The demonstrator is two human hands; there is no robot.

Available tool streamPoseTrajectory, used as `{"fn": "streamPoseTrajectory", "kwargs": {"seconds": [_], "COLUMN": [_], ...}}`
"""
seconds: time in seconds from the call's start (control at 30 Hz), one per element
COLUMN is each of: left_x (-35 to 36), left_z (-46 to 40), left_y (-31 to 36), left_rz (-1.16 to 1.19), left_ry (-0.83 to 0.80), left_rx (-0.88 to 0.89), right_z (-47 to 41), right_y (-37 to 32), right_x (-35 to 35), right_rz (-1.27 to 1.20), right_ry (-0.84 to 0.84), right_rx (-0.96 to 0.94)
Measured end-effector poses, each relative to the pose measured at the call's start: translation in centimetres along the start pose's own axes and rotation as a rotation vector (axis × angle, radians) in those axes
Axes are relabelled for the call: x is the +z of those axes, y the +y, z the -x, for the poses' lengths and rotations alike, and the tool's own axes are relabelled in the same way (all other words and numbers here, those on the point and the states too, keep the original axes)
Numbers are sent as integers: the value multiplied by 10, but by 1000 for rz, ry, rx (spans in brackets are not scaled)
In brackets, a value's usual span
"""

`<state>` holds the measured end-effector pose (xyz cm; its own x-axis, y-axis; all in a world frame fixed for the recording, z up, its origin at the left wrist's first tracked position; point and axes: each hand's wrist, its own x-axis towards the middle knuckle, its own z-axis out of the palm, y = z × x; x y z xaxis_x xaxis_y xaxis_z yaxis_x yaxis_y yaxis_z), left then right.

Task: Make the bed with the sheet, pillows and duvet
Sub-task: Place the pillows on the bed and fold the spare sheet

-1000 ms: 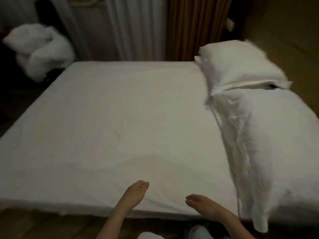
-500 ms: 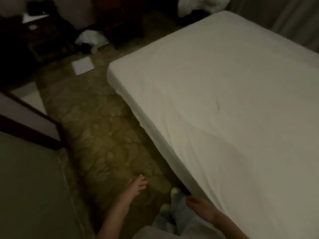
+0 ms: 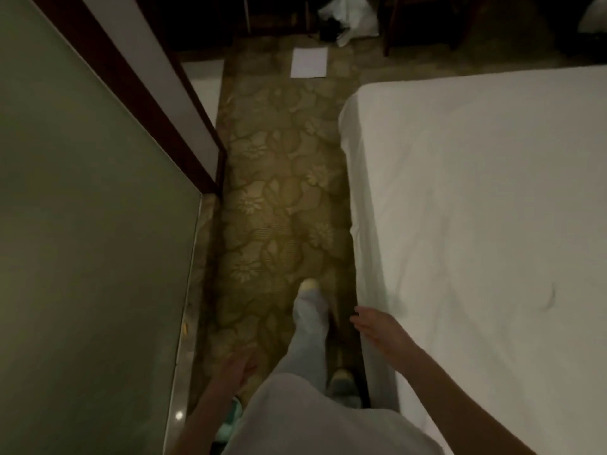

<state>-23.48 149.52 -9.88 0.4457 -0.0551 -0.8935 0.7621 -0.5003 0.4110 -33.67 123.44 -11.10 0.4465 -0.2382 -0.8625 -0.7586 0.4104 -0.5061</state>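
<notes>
White sheet already covers the bed just right of the relaxed, empty right hand, the left hand hangs loose and empty over patterned carpet, with pillows and duvet seemingly still to come.

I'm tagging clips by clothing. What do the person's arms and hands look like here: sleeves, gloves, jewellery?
Both forearms are bare up to the frame edge, with no sleeves showing. The left hand and right hand wear no gloves. No ring, watch or bracelet shows, though the dim, blurred picture could hide something small.
</notes>
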Motion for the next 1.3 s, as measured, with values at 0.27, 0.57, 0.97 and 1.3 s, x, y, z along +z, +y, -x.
{"fn": "streamPoseTrajectory", "kwargs": {"seconds": [0.27,0.57,0.97,1.3], "left_x": [3,49,124,143], "left_z": [-96,-160,-263,-342], "left_y": [132,348,627,811], "left_rz": [-4,-132,-232,-323], "left_ry": [-49,-112,-172,-110], "left_rx": [-2,124,218,175], "right_z": [-90,-136,-271,-393], "right_y": [-143,-240,-433,-693], "right_x": [-12,-26,-83,-153], "right_rz": [-39,109,64,-167], "right_ry": [41,175,193,267], "right_rx": [-71,30,43,-3]}}
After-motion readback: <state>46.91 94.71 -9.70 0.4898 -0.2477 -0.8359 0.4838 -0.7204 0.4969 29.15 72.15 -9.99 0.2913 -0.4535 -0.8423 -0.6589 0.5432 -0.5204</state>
